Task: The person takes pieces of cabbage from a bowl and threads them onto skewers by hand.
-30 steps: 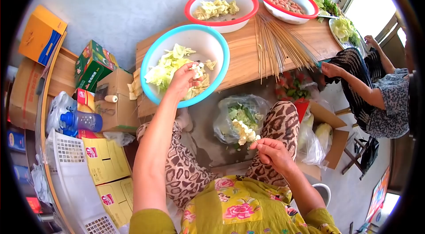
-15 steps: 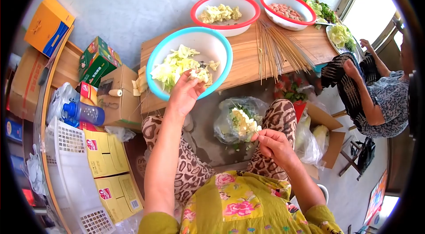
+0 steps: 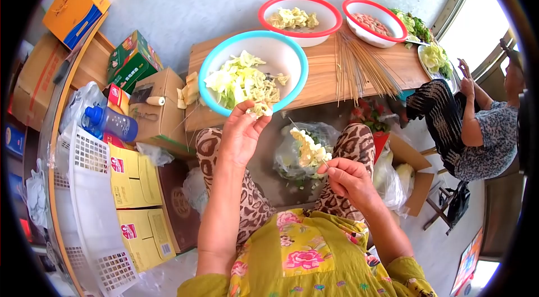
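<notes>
My left hand pinches a pale yellow-green cabbage piece at the near rim of the blue-rimmed bowl. More cut cabbage leaves lie inside that bowl. Lower right, above my lap, my right hand grips the lower end of a thin skewer. Several pale cabbage pieces are threaded along it, and the bare tip points up and left. Below the skewer is a clear plastic bag with green vegetables in it.
On the wooden table are loose skewers, a red-rimmed bowl of cabbage, another red-rimmed bowl of pinkish pieces, and a plate of greens. Boxes and a white basket stand left. Another person sits right.
My left hand has come back from over the bowl to its near rim, holding a cabbage piece. The skewer has tilted, so its bare tip now shows. The view has shifted slightly.
</notes>
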Action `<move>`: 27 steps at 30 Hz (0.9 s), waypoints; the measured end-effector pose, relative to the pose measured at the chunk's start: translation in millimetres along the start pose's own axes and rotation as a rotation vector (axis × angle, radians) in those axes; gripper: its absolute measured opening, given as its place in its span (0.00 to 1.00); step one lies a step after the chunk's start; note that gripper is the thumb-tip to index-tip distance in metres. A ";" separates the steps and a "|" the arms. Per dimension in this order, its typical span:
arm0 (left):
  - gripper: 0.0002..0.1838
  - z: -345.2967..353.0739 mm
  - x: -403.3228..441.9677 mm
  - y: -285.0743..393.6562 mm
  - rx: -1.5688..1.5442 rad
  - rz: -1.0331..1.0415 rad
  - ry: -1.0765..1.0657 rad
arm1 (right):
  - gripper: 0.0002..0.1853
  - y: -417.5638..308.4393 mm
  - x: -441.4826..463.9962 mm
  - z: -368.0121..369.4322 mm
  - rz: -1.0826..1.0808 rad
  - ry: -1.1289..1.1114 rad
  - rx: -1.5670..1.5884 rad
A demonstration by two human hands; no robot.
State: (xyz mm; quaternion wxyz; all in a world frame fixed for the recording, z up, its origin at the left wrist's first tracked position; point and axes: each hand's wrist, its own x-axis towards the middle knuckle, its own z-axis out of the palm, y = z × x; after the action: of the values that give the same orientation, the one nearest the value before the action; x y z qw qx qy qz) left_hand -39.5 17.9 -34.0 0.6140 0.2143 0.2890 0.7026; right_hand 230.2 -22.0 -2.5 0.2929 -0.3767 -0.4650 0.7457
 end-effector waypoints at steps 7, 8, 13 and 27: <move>0.11 -4.8 -17.5 10.1 -0.091 -0.010 -0.082 | 0.10 -13.7 -6.1 14.3 -0.020 0.006 -0.067; 0.12 -1.2 -20.7 12.7 -0.138 -0.040 -0.053 | 0.10 -15.7 -7.4 15.9 -0.018 0.005 -0.068; 0.11 7.1 -29.3 20.8 0.034 -0.037 -0.029 | 0.10 -20.4 -11.0 22.5 -0.016 -0.051 -0.106; 0.09 11.9 -32.6 15.3 -0.033 0.006 -0.029 | 0.10 -21.3 -7.5 30.2 -0.015 -0.051 -0.235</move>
State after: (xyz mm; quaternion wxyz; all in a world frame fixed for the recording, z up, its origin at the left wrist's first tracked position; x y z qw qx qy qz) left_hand -38.0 -13.7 -13.1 0.6194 0.2152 0.2676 0.7060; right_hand 211.0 -33.8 27.7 0.2403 -0.3860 -0.5594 0.6930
